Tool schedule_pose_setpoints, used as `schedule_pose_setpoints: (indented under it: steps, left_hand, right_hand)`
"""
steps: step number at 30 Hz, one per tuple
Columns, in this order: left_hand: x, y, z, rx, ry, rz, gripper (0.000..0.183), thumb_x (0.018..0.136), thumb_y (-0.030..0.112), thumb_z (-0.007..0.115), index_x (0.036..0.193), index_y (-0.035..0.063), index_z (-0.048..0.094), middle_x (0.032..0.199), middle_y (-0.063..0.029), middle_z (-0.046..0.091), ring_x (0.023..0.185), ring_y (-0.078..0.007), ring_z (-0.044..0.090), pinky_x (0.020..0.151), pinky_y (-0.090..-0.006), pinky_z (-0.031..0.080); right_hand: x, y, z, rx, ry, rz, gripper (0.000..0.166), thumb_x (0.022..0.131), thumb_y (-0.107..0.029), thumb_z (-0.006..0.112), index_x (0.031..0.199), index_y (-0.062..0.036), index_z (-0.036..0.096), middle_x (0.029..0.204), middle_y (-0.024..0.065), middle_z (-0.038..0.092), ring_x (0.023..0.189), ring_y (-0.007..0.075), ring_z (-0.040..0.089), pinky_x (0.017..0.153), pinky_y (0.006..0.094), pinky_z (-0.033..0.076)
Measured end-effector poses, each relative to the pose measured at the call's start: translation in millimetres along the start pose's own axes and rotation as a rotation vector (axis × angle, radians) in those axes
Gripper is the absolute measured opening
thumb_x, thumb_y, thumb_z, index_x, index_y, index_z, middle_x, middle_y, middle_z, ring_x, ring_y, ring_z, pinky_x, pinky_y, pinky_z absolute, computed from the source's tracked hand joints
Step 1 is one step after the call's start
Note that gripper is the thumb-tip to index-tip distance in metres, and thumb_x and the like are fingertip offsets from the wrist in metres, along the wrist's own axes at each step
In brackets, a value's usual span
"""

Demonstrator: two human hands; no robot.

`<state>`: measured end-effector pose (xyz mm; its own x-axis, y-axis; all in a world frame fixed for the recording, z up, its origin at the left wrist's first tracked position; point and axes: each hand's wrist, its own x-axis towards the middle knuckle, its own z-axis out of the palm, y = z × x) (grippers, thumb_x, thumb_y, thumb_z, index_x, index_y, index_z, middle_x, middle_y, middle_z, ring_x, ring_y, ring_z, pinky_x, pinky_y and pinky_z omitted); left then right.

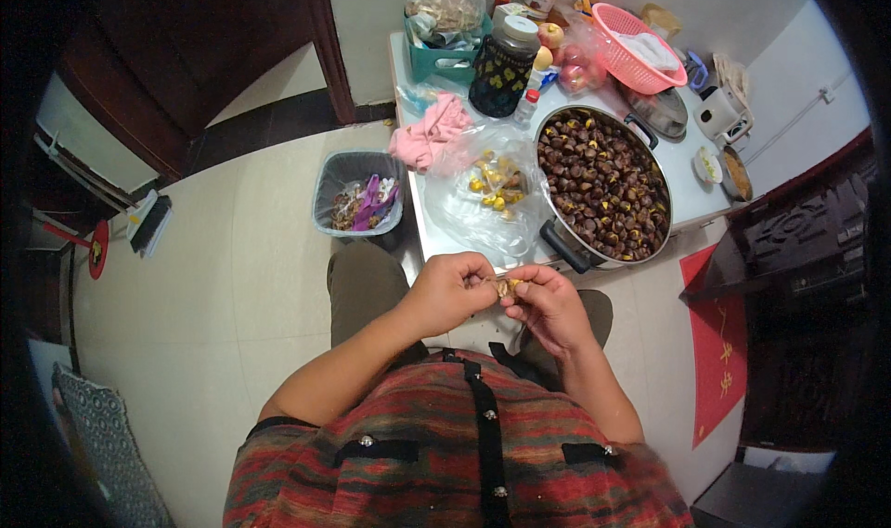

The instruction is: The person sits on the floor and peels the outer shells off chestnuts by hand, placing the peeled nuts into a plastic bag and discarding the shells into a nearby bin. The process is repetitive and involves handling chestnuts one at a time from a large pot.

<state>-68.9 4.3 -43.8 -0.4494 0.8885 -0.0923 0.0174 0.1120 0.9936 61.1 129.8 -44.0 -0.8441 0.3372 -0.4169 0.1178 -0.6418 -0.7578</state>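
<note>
Between my two hands, over my lap, is a partly peeled chestnut (pixel 514 286) with yellow flesh showing. My right hand (pixel 550 304) pinches it between thumb and fingers. The thumb and fingertips of my left hand (pixel 452 293) grip a bit of its brown shell or skin. Past my hands, a clear plastic bag (pixel 459 211) lies spread on the white table (pixel 426 230), with several peeled yellow chestnuts (pixel 498 183) on it. To the right stands a large metal pot (pixel 669 211) full of dark brown chestnuts (pixel 602 180), many split at the top.
A lined waste bin (pixel 321 197) with shells and a purple wrapper stands left of the table. Behind the bag are a pink cloth (pixel 433 135), a covered jar (pixel 502 69), a small red-capped bottle (pixel 527 108) and a pink basket (pixel 630 55). The pot's black handle (pixel 565 247) juts towards me.
</note>
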Motion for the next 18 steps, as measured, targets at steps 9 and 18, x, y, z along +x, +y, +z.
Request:
schedule_pose_setpoints:
  steps: [9,18]
  left_hand:
    - [20,-30,-22,-0.435,0.034,-0.289,0.009,0.078,0.011,0.058,0.075,0.0028,0.057,0.058,0.0033,0.048,0.048,-0.0028,0.041,0.040,-0.0187,0.031]
    - [39,-61,-55,-0.847,-0.016,-0.358,0.007,0.081,0.007,0.053,0.086,0.0024,0.052,0.063,0.0008,0.045,0.042,-0.0003,0.028,0.035,-0.0135,0.021]
  right_hand:
    - [36,3,-10,0.226,0.022,0.029,0.018,0.083,-0.001,0.045,0.099,0.0069,0.049,0.084,0.0127,0.058,0.073,0.0157,0.059,0.064,0.0216,0.052]
    - [83,-1,-12,0.303,0.041,0.051,0.015,0.085,-0.002,0.048,0.098,0.0056,0.048,0.096,0.0156,0.056,0.087,0.0190,0.058,0.077,0.0245,0.052]
